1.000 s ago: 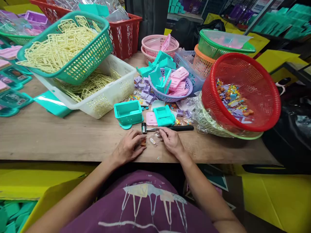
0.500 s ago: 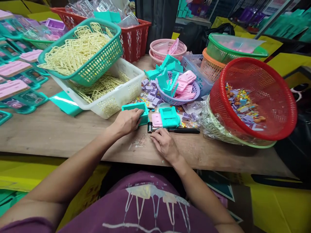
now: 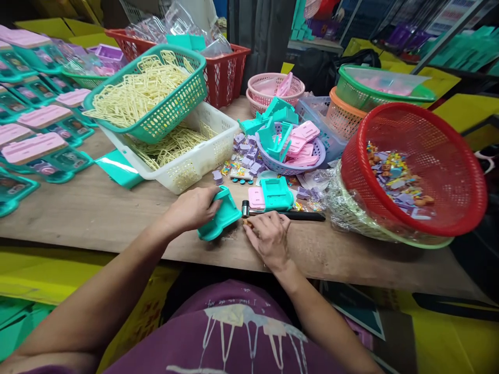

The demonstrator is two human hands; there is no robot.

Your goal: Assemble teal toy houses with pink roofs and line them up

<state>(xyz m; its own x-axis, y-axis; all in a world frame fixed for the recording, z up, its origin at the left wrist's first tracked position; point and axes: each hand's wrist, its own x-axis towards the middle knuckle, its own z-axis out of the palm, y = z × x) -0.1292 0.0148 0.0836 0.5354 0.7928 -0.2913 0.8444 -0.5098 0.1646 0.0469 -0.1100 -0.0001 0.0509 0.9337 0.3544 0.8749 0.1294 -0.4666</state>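
Box [image 3: 220, 217] now aslant in left hand [image 3: 194, 208]

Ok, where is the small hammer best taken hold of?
Probably by the black handle of the hammer, from above and the near side: it lies flat and uncovered, while the metal head is close by the right hand.

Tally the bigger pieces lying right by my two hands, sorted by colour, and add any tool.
Teal plastic parts: 2, one gripped by the left hand
Pink plastic part: 1
Hammer: 1
Total: 4
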